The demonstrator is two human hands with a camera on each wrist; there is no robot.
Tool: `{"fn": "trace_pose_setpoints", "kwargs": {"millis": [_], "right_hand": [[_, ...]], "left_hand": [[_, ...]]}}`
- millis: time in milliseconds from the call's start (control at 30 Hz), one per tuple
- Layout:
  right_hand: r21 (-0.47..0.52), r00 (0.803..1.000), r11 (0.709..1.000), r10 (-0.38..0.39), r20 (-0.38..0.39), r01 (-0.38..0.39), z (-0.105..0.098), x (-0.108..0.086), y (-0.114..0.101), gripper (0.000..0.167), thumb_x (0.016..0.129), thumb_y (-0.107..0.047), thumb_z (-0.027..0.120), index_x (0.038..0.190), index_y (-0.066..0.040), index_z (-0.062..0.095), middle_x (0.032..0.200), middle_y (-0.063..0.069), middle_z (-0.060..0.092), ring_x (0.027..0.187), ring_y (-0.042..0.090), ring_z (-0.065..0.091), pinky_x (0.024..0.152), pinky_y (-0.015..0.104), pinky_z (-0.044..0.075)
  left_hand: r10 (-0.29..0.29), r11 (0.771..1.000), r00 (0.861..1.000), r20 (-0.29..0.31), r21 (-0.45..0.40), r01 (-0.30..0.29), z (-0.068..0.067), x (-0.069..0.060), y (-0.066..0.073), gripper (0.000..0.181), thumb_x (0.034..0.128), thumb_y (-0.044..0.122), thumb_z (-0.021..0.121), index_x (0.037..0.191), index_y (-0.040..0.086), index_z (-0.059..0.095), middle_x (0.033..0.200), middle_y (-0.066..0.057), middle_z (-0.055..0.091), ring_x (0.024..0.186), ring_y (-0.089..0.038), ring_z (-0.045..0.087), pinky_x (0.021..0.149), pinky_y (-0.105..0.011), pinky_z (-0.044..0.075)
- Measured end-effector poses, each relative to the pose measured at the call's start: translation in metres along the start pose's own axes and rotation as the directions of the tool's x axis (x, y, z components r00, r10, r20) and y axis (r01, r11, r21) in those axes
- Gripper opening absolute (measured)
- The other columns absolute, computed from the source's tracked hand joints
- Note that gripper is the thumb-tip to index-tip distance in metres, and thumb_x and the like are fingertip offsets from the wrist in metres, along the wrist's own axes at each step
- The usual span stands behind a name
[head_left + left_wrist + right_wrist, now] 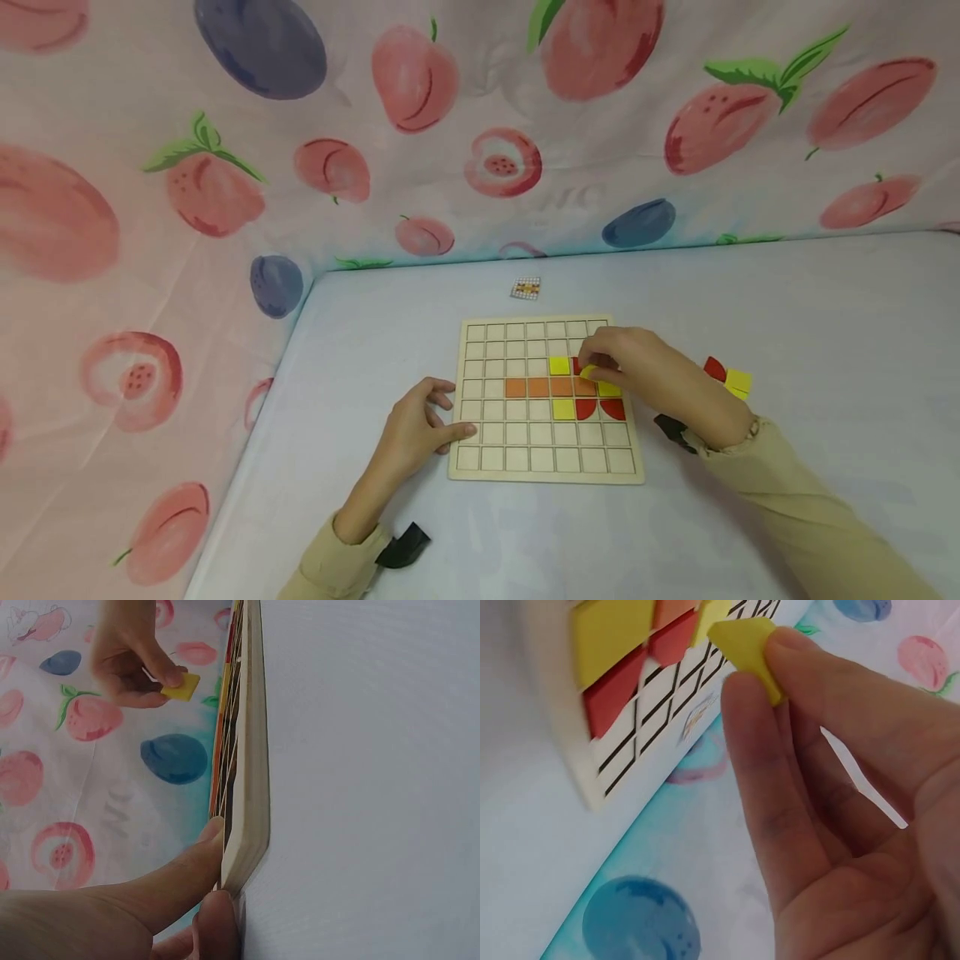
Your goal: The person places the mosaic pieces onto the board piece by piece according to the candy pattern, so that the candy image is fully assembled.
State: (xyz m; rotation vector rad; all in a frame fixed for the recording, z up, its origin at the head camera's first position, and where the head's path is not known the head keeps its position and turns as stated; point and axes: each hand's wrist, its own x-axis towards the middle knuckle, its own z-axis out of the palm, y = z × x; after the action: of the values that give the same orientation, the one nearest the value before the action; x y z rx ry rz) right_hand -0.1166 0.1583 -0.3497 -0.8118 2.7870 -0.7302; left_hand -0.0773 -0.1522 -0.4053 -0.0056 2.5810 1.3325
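Note:
A wooden board (pixel 517 482) with a square grid lies flat on the table. My left hand (pixel 414 421) holds its left edge, thumb on top and a finger (pixel 217 922) against the side. Above the right part of the board, my right hand (pixel 637 362) pinches a yellow tile (pixel 746 649) between thumb and fingertips. The left wrist view shows this tile apart from the board. A row of orange tiles (pixel 538 387) lies in the grid, with yellow squares (pixel 563 409) and red quarter-round tiles (pixel 612 409) around it. My right fingers partly cover a red tile in the upper row.
Loose on the table, right of the board, lie a red quarter-round piece (pixel 715 368) and yellow pieces (pixel 738 382). A small printed pattern card (pixel 527 288) is behind the board. Fruit-print cloth (pixel 420 167) rises at the back and left of the white tabletop (pixel 360 333).

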Motion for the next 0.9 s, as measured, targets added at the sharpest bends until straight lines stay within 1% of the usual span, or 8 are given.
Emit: {"fn": "trace_pose_setpoints", "kwargs": {"millis": [200,300,467,667,800,900], "right_hand": [[0.025,1.0,1.0,0.002,-0.008,-0.002,0.007,0.016,-0.008,0.01,0.086,-0.003,0.076,0.092,-0.009,0.07,0.087,0.0,0.066,0.08,0.016,0.056,0.075,0.032,0.053],[0.029,1.0,1.0,-0.01,-0.017,0.01,0.009,0.022,-0.012,0.01,0.086,-0.003,0.076,0.093,-0.008,0.071,0.089,0.0,0.067,0.081,0.017,0.057,0.077,0.033,0.054],[0.027,0.999,0.999,-0.042,-0.028,0.043,0.012,0.031,-0.017,0.01,0.087,-0.003,0.075,0.095,-0.007,0.071,0.089,0.001,0.068,0.08,0.017,0.058,0.077,0.034,0.054],[0.037,0.999,0.999,-0.027,-0.029,0.029,0.019,0.038,-0.02,0.011,0.089,-0.004,0.073,0.1,-0.005,0.072,0.095,0.004,0.068,0.085,0.018,0.061,0.083,0.036,0.056],[0.046,0.997,0.997,-0.062,-0.05,0.064,0.023,0.043,-0.018,0.011,0.09,-0.001,0.071,0.1,-0.004,0.073,0.094,0.005,0.067,0.086,0.018,0.062,0.083,0.037,0.056],[0.046,0.995,0.995,-0.091,-0.047,0.093,0.024,0.046,-0.018,0.013,0.089,0.002,0.07,0.1,-0.003,0.074,0.095,0.006,0.068,0.088,0.02,0.064,0.083,0.038,0.055]], "left_hand": [[0.012,1.0,1.0,0.0,-0.003,-0.012,0.0,0.0,-0.001,0.06,0.0764,0.017,0.087,0.128,0.007,0.058,0.104,-0.007,0.059,0.053,-0.014,0.059,0.052,-0.03,0.051],[0.014,1.0,1.0,-0.001,-0.005,-0.014,0.0,0.001,0.0,0.06,0.0765,0.017,0.087,0.128,0.007,0.058,0.104,-0.007,0.06,0.053,-0.014,0.059,0.052,-0.029,0.051],[0.008,1.0,1.0,-0.001,-0.006,-0.008,0.0,0.001,0.0,0.06,0.0761,0.017,0.087,0.127,0.008,0.058,0.104,-0.007,0.06,0.053,-0.014,0.06,0.053,-0.029,0.051],[0.005,1.0,1.0,0.004,0.002,-0.005,-0.001,0.001,-0.001,0.06,0.076,0.017,0.088,0.128,0.007,0.058,0.104,-0.007,0.06,0.052,-0.014,0.06,0.053,-0.029,0.051],[-0.002,1.0,1.0,0.005,0.008,0.002,0.0,0.001,-0.001,0.061,0.0759,0.016,0.088,0.128,0.009,0.057,0.103,-0.005,0.06,0.053,-0.015,0.061,0.053,-0.029,0.052],[-0.01,1.0,1.0,0.002,0.009,0.01,0.0,0.001,-0.001,0.061,0.0756,0.016,0.088,0.128,0.009,0.057,0.103,-0.004,0.06,0.053,-0.016,0.061,0.053,-0.03,0.052]]}}
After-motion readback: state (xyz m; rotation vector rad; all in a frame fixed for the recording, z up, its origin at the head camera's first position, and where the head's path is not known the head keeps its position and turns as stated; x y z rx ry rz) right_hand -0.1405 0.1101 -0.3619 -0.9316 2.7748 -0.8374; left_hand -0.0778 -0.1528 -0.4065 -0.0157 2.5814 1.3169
